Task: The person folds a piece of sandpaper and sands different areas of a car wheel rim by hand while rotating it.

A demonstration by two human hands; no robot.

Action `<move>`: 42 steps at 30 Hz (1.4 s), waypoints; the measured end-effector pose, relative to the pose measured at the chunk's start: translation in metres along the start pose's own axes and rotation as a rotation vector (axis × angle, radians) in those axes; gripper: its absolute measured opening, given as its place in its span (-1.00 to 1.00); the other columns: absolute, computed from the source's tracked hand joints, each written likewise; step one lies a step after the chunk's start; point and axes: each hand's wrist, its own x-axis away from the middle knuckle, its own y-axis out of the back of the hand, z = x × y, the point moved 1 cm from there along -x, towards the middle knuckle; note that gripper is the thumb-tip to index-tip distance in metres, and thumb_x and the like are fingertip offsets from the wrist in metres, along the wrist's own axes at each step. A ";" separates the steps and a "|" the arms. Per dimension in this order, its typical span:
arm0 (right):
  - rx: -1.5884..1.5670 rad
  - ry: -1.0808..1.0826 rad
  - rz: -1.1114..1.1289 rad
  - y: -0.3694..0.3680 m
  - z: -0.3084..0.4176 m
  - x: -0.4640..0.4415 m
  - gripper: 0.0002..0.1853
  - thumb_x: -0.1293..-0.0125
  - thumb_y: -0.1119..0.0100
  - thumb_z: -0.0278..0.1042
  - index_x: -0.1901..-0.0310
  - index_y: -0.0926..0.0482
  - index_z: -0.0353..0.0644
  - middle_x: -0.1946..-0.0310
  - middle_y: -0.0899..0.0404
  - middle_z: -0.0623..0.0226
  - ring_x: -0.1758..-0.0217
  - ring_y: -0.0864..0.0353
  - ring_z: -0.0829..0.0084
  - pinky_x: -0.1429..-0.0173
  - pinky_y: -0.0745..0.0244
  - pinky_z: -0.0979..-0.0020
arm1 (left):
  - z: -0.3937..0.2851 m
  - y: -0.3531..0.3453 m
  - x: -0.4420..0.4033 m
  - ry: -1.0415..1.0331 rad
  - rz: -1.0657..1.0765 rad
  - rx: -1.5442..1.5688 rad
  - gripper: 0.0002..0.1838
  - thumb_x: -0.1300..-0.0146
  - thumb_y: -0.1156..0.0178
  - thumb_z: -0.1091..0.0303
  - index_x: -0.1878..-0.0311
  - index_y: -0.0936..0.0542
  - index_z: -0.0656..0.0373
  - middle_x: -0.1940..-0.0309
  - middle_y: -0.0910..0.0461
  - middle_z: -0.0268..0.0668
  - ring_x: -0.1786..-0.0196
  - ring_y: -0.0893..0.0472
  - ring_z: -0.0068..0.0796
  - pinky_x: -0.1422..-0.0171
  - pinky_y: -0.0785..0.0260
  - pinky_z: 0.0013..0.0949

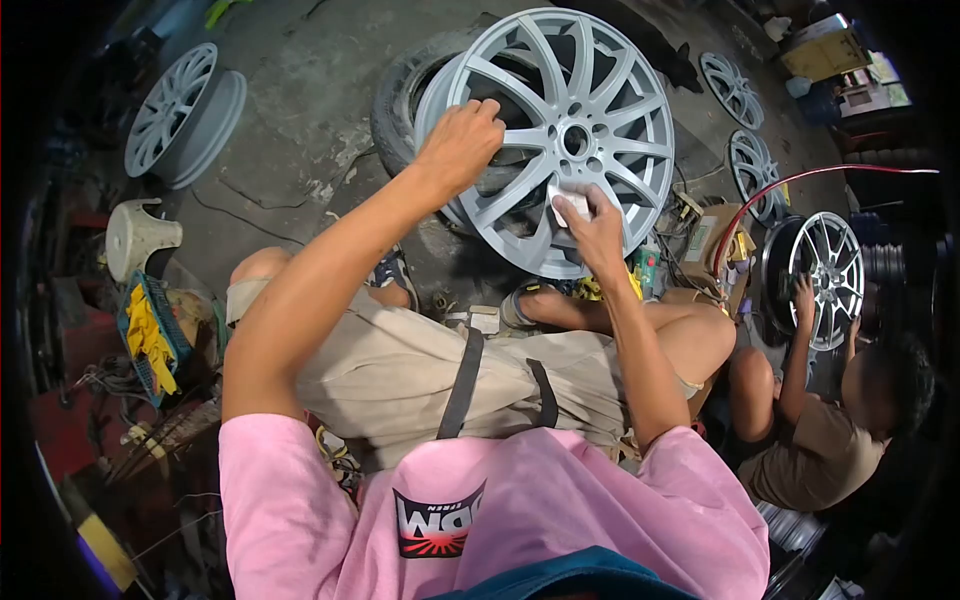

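Observation:
A grey multi-spoke alloy wheel rim [622, 150] is in front of me, tilted against a black tire [392, 125]. At the rim's left side, the fingers of my left hand [462, 148] are curled over a spoke. My right hand [597, 228] pinches a small folded white sheet [568, 203], which touches a lower spoke just below the hub. I cannot tell whether the sheet is paper or cloth.
More rims lie around: a grey one [180, 115] far left, others [733, 90] at the right. A co-worker [815, 450] at the right handles a silver rim [828, 280]. A white stool [143, 240] and a teal basket with yellow gloves [150, 340] stand left. A red hose [800, 178] arcs at the right.

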 end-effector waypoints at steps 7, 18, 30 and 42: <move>0.430 0.462 0.241 -0.008 0.018 -0.092 -0.63 -0.20 -0.51 -0.40 -0.02 -0.65 -0.26 0.34 -0.72 0.10 0.31 -0.74 0.10 0.15 -0.59 0.20 | -0.003 -0.020 -0.008 -0.013 0.043 -0.008 -0.92 -0.25 -0.34 0.48 0.22 -0.69 0.26 0.07 -0.59 -0.13 -0.05 -0.66 -0.08 -0.08 -0.60 -0.02; 0.680 0.991 0.432 -0.066 0.073 -0.102 -0.80 -0.31 -0.26 -0.47 0.11 -0.44 -0.16 0.21 -0.64 0.12 0.14 -0.75 -0.04 0.14 -0.67 0.05 | 0.042 0.072 -0.025 0.346 0.046 0.254 -0.72 -0.37 -0.36 0.20 0.16 -0.79 0.28 0.23 -0.78 -0.02 0.15 -0.75 0.10 -0.02 -0.60 0.00; 0.638 0.961 0.452 -0.072 0.076 -0.106 -0.66 -0.28 -0.48 -0.29 0.19 -0.45 -0.22 0.36 -0.62 0.08 0.26 -0.68 -0.13 0.20 -0.56 -0.02 | 0.055 0.151 -0.006 0.517 -0.032 0.399 -0.60 -0.43 -0.32 0.10 0.11 -0.76 0.35 0.42 -0.66 0.00 0.35 -0.63 -0.12 0.16 -0.50 -0.12; 0.786 1.068 0.497 -0.093 0.068 -0.106 -0.82 -0.34 -0.24 -0.41 0.09 -0.50 -0.19 0.27 -0.68 0.14 0.27 -0.77 -0.04 0.20 -0.69 0.06 | 0.052 0.150 -0.009 0.379 -0.002 0.369 -0.58 -0.46 -0.34 0.10 0.13 -0.75 0.39 0.54 -0.57 -0.12 0.47 -0.46 -0.33 0.24 -0.42 -0.19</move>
